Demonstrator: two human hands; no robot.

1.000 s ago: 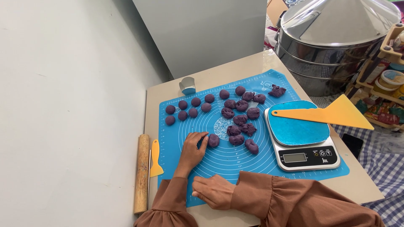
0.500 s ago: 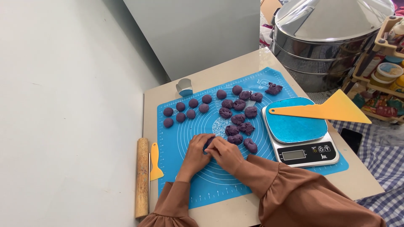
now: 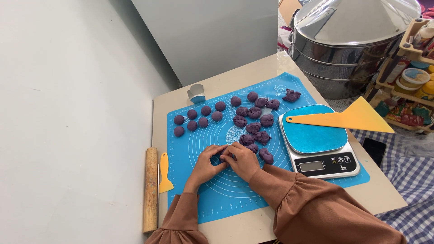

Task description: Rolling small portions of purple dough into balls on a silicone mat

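- Since 1.0 s ago the right hand (image 3: 246, 160) has come up off the near part of the blue mat (image 3: 235, 199) to meet the left hand (image 3: 207, 163); half a second ago they were already together, and they stay so.
- Head view: both hands are curled, fingertips meeting around 1 purple dough piece (image 3: 224, 157), pinched between them just above the mat.
- Only a dark sliver of that piece shows between the fingers; its shape cannot be made out.
- Just beyond the right hand lies a loose cluster of rough purple lumps (image 3: 253, 131); further left, 2 short rows of smoother purple balls (image 3: 199, 118) sit on the mat.
- To the right, touching the mat, a kitchen scale (image 3: 318, 144) carries a yellow scraper (image 3: 343, 118) across its blue plate.
- At the bench's (image 3: 384, 194) left edge lie a wooden rolling pin (image 3: 150, 190) and a small yellow scraper (image 3: 164, 174).
- Brown sleeves cover both wrists; the forearms are cut off by the bottom edge.
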